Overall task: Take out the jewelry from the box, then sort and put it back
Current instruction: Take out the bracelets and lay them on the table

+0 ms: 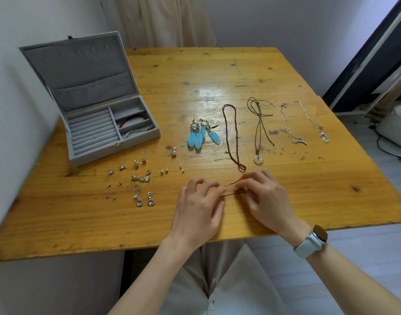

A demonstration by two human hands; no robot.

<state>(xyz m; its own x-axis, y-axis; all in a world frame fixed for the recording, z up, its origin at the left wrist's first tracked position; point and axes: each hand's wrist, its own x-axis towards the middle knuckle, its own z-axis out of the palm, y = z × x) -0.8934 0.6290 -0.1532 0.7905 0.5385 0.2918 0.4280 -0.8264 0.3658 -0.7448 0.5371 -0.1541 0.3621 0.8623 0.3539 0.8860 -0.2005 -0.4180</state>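
The left hand [198, 202] and right hand [264, 194] each pinch an end of one thin chain [231, 188] just above the desk [217, 71]. A watch [313, 241] sits on the right wrist. Beyond them four necklaces lie in a row: a red beaded one [233, 135], a cord with a ring pendant [259, 130] and two silver chains [290, 126]. Two blue feather earrings [200, 133] lie to their left, then one pearl earring [173, 152] and many small studs [136, 178], too tiny to count. The open grey box [92, 114] holds a red bracelet [132, 121] and a pale bracelet [136, 131] in its right compartments.
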